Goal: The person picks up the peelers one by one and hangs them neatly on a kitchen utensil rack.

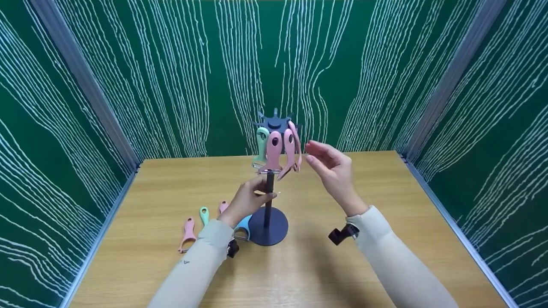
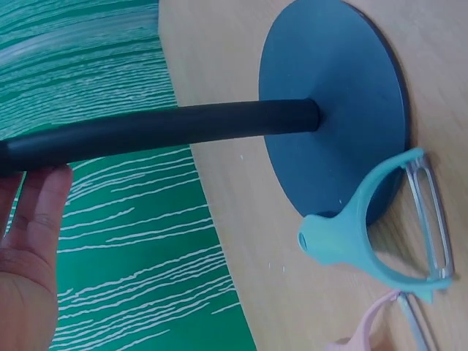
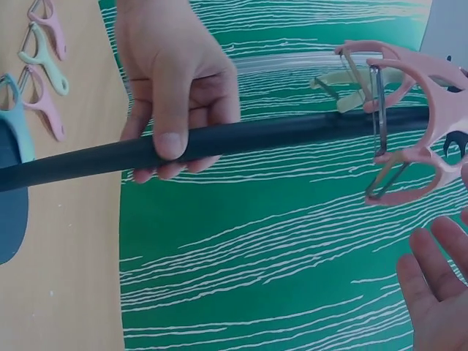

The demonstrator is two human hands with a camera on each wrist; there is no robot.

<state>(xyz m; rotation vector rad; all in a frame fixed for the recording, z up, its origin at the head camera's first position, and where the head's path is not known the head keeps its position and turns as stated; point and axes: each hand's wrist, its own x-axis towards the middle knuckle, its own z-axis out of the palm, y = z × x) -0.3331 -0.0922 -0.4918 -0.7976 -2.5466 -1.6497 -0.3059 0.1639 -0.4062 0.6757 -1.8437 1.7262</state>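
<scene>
Black stand [image 1: 268,205] upright on the wooden table [image 1: 124,273], round base [image 1: 276,233] flat on the boards, ring of hooks [image 1: 275,124] at the top.

Left hand [image 1: 249,197] grips the pole below the hanging peelers; right wrist view shows the thumb across one side of the pole, fingers round the other.

Right hand [image 1: 337,170] raised just beside the hooks, holding nothing; fingers gently bent, moderate gap between thumb and fingertips. In the head view a small space separates it from the nearest peeler.

Four peelers hang from the hooks, blades down: a green peeler [image 1: 261,147] on the left, a front pink peeler [image 1: 273,152] beside it, a middle pink peeler [image 1: 290,147], and an outer pink peeler [image 1: 298,149] nearest the right hand.

Four more lie on the table, left of the pole: a far-left pink peeler [image 1: 189,231], a mint peeler [image 1: 204,215], another pink one partly behind the left arm, and a blue peeler [image 2: 340,240] at the edge of the base. Whether the blue one touches the base, cannot tell.

Both sleeves [image 1: 385,244] pale, a small black camera at each wrist. Green wall [image 1: 291,85] behind, streaked with wavy white lines; metal posts [image 1: 83,81] at the corners.
</scene>
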